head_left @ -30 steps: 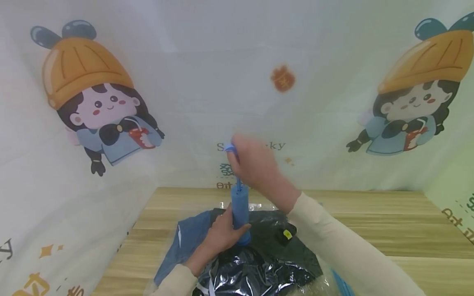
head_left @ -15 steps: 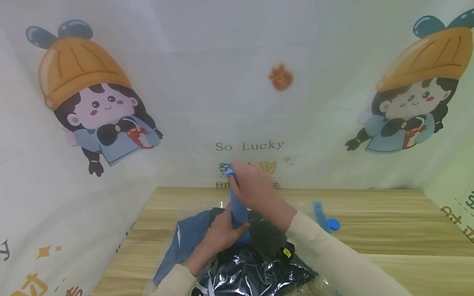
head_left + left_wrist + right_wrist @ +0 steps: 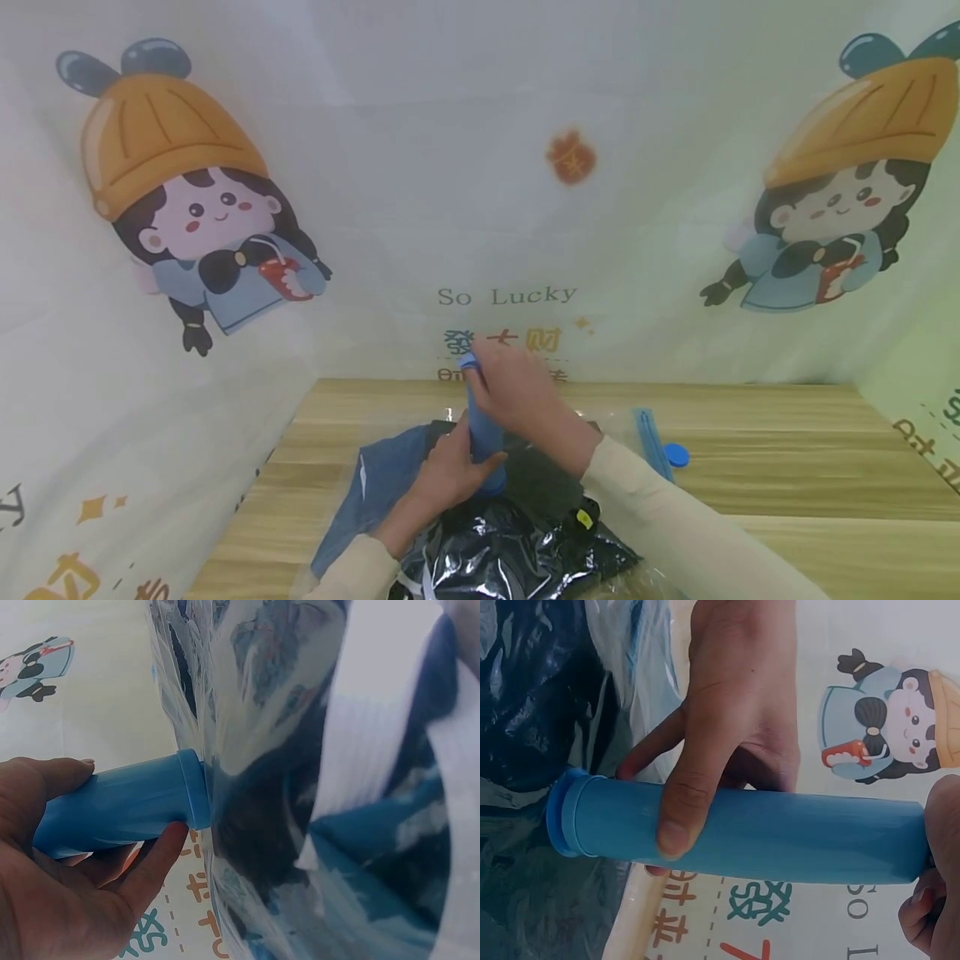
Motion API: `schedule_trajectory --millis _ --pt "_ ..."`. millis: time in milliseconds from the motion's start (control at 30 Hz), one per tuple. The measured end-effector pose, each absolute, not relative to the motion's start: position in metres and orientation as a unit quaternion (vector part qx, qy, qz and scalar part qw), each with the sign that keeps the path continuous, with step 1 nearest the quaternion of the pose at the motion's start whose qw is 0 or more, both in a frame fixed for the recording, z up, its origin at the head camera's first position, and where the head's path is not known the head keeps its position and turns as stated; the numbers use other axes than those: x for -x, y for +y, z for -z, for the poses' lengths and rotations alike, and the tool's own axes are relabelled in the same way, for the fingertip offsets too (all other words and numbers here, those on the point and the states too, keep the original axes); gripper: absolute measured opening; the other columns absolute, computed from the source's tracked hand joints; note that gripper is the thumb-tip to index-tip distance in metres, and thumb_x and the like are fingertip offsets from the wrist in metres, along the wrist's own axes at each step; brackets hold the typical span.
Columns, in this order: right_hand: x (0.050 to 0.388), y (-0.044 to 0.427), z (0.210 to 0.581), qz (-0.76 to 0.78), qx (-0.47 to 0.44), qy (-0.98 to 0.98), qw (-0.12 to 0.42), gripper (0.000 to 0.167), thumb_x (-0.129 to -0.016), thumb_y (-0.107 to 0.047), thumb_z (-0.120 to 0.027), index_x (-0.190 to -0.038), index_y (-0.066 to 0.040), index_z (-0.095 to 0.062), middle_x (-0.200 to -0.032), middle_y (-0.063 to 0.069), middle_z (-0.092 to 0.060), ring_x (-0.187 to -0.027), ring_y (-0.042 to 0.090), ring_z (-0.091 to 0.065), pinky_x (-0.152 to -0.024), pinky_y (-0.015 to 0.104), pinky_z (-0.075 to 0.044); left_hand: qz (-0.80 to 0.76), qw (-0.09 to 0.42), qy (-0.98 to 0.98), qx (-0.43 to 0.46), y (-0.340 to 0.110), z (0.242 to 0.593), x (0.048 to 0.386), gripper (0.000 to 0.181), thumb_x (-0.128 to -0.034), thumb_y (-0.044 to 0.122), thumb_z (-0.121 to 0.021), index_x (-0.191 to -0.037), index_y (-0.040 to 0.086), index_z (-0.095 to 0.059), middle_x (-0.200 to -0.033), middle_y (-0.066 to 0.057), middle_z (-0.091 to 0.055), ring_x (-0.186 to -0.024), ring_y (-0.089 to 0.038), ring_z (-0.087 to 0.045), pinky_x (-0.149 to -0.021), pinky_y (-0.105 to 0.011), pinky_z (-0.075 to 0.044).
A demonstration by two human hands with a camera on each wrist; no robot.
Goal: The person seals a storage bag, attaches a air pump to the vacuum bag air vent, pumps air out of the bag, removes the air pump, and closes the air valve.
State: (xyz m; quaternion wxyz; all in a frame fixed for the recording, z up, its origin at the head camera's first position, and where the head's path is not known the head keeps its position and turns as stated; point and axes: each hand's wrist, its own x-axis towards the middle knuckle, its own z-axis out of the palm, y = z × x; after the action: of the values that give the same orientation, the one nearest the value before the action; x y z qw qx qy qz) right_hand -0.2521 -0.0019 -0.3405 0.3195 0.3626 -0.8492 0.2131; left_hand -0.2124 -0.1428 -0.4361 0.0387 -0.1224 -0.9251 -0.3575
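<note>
A blue hand pump point(image 3: 486, 433) stands upright on a clear plastic bag point(image 3: 255, 750) stuffed with dark and blue clothes. My left hand point(image 3: 450, 471) grips the pump's barrel low down; in the right wrist view its thumb point(image 3: 679, 817) lies across the tube. At the top, my right hand point(image 3: 517, 387) holds the pump's handle point(image 3: 468, 361), which is pushed down against the barrel. The pump's lower end meets the plastic, and the left wrist view shows its wide collar point(image 3: 195, 787) there. The join itself is hidden.
A blue zip-like strip point(image 3: 652, 442) and a round blue cap point(image 3: 677, 455) lie on the wooden table point(image 3: 787, 450) right of the bag. A black piece with a yellow mark point(image 3: 584, 518) sits on the bag. A printed cloth point(image 3: 637, 208) hangs behind.
My right hand has come down with the pump handle from high above the barrel to its top. The left hand keeps its grip. The strip and cap have come into view beside the sleeve.
</note>
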Motion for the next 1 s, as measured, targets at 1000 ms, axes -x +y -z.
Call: schedule_trajectory --millis 1000 --pt "0.255 0.007 0.218 -0.226 -0.396 -0.822 0.342 0.016 -0.102 -0.011 -0.058 -0.087 -0.007 -0.052 -0.070 0.002 -0.048 -0.061 0.017 -0.046 -0.053 0.028 -0.040 0.367 0.032 -0.924 0.100 -0.141 0.432 0.210 0.086 -0.0953 0.033 -0.074 -0.159 0.002 -0.025 -0.126 -0.027 -0.063 -0.110 -0.045 -0.064 -0.085 -0.059 -0.054"
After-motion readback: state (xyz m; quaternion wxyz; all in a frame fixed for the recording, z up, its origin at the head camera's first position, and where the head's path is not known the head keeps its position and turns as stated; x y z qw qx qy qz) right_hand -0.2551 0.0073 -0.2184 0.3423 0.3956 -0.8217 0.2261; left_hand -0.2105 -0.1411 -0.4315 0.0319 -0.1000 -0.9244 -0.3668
